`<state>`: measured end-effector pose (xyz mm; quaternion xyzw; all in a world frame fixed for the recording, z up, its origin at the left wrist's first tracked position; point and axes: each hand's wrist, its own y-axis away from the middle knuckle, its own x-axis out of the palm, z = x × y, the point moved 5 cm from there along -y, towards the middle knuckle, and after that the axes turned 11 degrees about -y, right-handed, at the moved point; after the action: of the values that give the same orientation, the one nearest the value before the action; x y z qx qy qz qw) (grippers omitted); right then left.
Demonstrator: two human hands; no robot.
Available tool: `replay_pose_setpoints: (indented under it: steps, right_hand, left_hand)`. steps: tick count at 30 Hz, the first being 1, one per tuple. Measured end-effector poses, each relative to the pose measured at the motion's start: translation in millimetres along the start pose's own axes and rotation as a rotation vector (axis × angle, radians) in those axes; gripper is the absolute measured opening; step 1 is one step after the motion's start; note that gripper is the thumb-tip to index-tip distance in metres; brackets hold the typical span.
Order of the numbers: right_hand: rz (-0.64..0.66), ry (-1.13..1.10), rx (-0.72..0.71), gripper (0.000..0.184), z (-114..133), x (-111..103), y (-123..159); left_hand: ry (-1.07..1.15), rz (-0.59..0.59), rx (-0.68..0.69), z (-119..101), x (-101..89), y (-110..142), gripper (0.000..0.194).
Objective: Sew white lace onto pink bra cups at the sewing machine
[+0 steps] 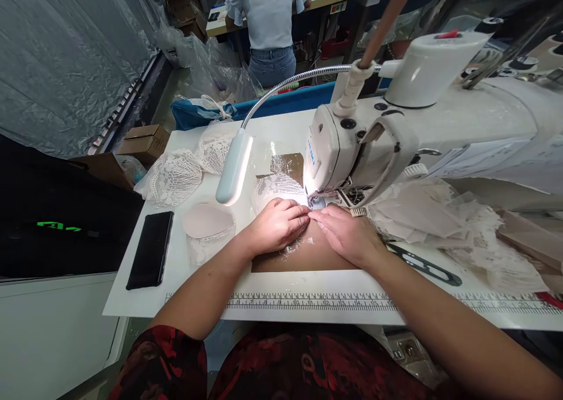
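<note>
A white sewing machine (328, 148) stands over the table, its needle area lit. Just left of the needle, my left hand (281, 224) presses a piece of white lace fabric (279, 189), fingers together and bent. My right hand (345, 230) is closed at the needle's front right, thumb and forefinger pinching the fabric's near edge. The fingertips of both hands almost meet before the presser foot. Most of the edge under my fingers is hidden. Beneath my hands lies a brown sheet (325, 256), partly covered by clear tape.
Left of my hands are a black phone (150, 249), a beige cup piece (209, 221) and lace cups (176, 177). A lamp (235, 168) hangs above. Beige and lace pieces (422, 212) pile up at right, near a dark flat tool (426, 265). A person (270, 24) sits beyond.
</note>
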<state>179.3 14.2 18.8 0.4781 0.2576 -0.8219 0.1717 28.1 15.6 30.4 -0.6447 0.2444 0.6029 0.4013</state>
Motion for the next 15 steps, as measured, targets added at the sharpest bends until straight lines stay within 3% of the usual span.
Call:
replay_pose_setpoints:
  steps: [7, 15]
  right_hand:
    - [0.047, 0.155, -0.033, 0.038, 7.0, 1.2, -1.5]
    - [0.04, 0.198, 0.073, 0.036, 5.9, 5.0, -2.2]
  left_hand:
    - [0.014, 0.019, 0.008, 1.6, 1.3, 1.2, 0.035]
    - [-0.061, 0.028, -0.086, -2.1, 0.1, -4.8, 0.037]
